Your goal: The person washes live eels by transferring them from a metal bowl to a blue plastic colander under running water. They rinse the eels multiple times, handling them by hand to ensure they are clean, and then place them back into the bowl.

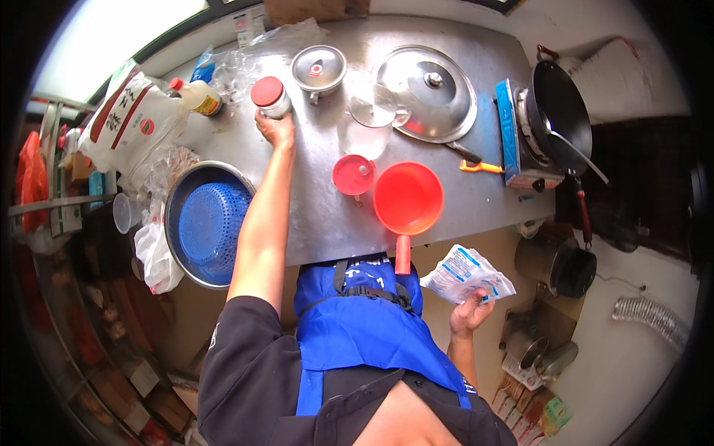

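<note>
My left hand [277, 131] is stretched across the metal table [318, 223] and grips a clear jar with a red lid [268, 92]. Off the table's front edge, my right hand [471, 313] holds a white and blue plastic packet [466, 273]. Between the two hands, a red plastic dipper [408, 198] lies with its handle over the front edge. Beside the dipper is a red round lid [353, 174], and behind it stands a clear plastic jug [371, 120]. A lidded metal pot [318, 69] is just right of the jar.
A blue colander [215, 223] sits in a metal basin [174, 245] at the left. Behind are a bottle [201, 97], a large printed bag [136, 120] and crumpled plastic. A large metal lid [429, 92], an orange-yellow peeler [481, 166] and a wok [560, 111] on a portable stove [510, 134] occupy the right.
</note>
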Demonstrator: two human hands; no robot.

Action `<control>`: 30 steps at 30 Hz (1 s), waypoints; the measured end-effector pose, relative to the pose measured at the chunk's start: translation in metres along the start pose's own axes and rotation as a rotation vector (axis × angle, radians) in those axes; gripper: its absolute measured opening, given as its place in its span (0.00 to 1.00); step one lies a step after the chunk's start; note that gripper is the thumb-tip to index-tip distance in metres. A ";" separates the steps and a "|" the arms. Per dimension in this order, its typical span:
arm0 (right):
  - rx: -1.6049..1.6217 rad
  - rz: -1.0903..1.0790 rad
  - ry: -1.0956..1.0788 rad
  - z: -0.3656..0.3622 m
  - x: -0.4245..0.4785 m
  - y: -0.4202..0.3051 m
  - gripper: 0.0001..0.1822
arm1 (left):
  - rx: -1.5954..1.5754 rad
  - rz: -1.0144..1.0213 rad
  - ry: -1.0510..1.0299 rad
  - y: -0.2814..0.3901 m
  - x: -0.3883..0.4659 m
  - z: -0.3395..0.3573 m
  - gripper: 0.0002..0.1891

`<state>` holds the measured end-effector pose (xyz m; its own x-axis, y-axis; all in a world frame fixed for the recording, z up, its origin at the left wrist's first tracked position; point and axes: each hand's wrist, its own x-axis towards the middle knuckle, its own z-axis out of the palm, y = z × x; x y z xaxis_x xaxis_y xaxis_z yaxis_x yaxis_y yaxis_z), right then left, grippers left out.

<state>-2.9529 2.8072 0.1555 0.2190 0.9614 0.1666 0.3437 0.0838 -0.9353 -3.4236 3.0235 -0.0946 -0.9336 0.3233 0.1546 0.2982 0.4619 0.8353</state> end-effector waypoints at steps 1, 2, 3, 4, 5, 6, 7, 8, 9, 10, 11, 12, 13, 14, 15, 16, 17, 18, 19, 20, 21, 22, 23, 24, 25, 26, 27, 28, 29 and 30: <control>0.005 0.003 0.002 -0.003 0.000 0.001 0.33 | -0.037 0.002 -0.041 -0.017 0.000 0.005 0.43; -0.008 0.004 0.010 -0.006 -0.001 0.006 0.32 | -0.384 -0.114 -0.149 -0.023 -0.018 0.008 0.42; -0.032 -0.002 -0.007 -0.007 0.000 0.008 0.31 | -0.334 -0.145 -0.210 -0.051 -0.030 0.003 0.37; -0.092 0.001 0.046 -0.010 -0.007 0.013 0.30 | -0.583 -0.347 -0.335 0.002 -0.083 -0.017 0.32; -0.124 -0.007 0.041 -0.011 -0.004 0.014 0.30 | -0.712 -0.373 -0.339 -0.008 -0.113 -0.041 0.25; -0.105 -0.015 0.033 -0.009 -0.001 0.013 0.28 | -0.606 -0.384 -0.355 -0.001 -0.147 -0.071 0.17; -0.121 -0.029 0.045 -0.011 0.001 0.016 0.28 | -0.541 -0.355 -0.427 0.009 -0.178 -0.103 0.10; -0.126 -0.041 0.036 -0.012 0.001 0.020 0.28 | -0.474 -0.322 -0.555 0.005 -0.199 -0.133 0.05; -0.121 -0.059 0.001 -0.009 0.004 0.024 0.27 | -0.505 -0.361 -0.706 0.004 -0.214 -0.161 0.06; -0.143 -0.070 -0.011 -0.009 0.003 0.027 0.26 | -0.513 -0.438 -0.833 0.001 -0.223 -0.186 0.07; -0.125 -0.049 -0.004 -0.012 0.002 0.030 0.26 | -0.517 -0.564 -0.937 -0.010 -0.229 -0.208 0.08; -0.097 -0.030 -0.004 -0.014 -0.001 0.036 0.27 | -0.473 -0.649 -1.002 -0.010 -0.230 -0.229 0.09; -0.062 -0.014 -0.010 -0.012 -0.005 0.039 0.27 | -0.469 -0.822 -0.991 -0.016 -0.230 -0.249 0.10; -0.005 -0.019 0.017 -0.004 -0.006 0.035 0.29 | -0.584 -0.915 -0.868 -0.017 -0.227 -0.270 0.12; 0.044 -0.028 0.041 0.002 -0.003 0.027 0.30 | -0.717 -0.999 -0.745 -0.016 -0.231 -0.289 0.14; 0.083 -0.054 -0.008 0.007 0.002 0.021 0.32 | -0.847 -0.998 -0.565 -0.025 -0.236 -0.306 0.16; 0.117 -0.079 -0.052 0.009 0.006 0.019 0.34 | -0.963 -1.021 -0.415 -0.032 -0.238 -0.324 0.18; 0.122 -0.101 -0.096 0.014 0.009 0.023 0.34 | -1.017 -0.991 -0.248 -0.024 -0.238 -0.339 0.20; 0.196 -0.085 -0.109 0.022 0.012 0.024 0.34 | -1.062 -0.959 -0.093 -0.016 -0.233 -0.350 0.22; 0.270 -0.062 -0.119 0.034 0.014 0.024 0.33 | -1.012 -0.884 -0.016 -0.020 -0.229 -0.352 0.23; 0.332 -0.032 -0.133 0.041 0.012 0.023 0.33 | -0.952 -0.822 0.060 -0.029 -0.224 -0.356 0.25; 0.240 -0.099 -0.282 0.039 0.016 0.027 0.30 | -0.866 -0.781 0.121 -0.044 -0.223 -0.357 0.27; 0.186 -0.202 -0.371 0.041 0.020 0.028 0.30 | -0.869 -0.803 0.143 -0.061 -0.216 -0.357 0.25; 0.233 -0.198 -0.421 0.041 0.020 0.022 0.30 | -0.902 -0.819 0.178 -0.065 -0.212 -0.356 0.24; 0.274 -0.205 -0.467 0.045 0.021 0.013 0.31 | -0.949 -0.837 0.207 -0.069 -0.205 -0.352 0.24; 0.301 -0.195 -0.472 0.048 0.021 0.010 0.31 | -0.969 -0.859 0.247 -0.073 -0.200 -0.347 0.22; 0.325 -0.183 -0.468 0.054 0.017 0.010 0.31 | -0.987 -0.883 0.275 -0.077 -0.193 -0.340 0.21; 0.345 -0.158 -0.470 0.056 0.012 0.010 0.32 | -0.988 -0.910 0.281 -0.073 -0.193 -0.340 0.19; 0.338 -0.134 -0.503 0.059 0.008 0.008 0.32 | -1.062 -0.867 0.278 -0.072 -0.194 -0.339 0.17; 0.328 -0.108 -0.534 0.058 0.006 0.005 0.32 | -1.088 -0.855 0.299 -0.071 -0.195 -0.338 0.17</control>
<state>-3.0028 2.8288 0.1338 -0.3159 0.9342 0.1657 0.0222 0.1819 -0.9831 -3.3298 2.6485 -0.0052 -0.7927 0.0245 -0.6092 -0.5443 -0.4786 0.6890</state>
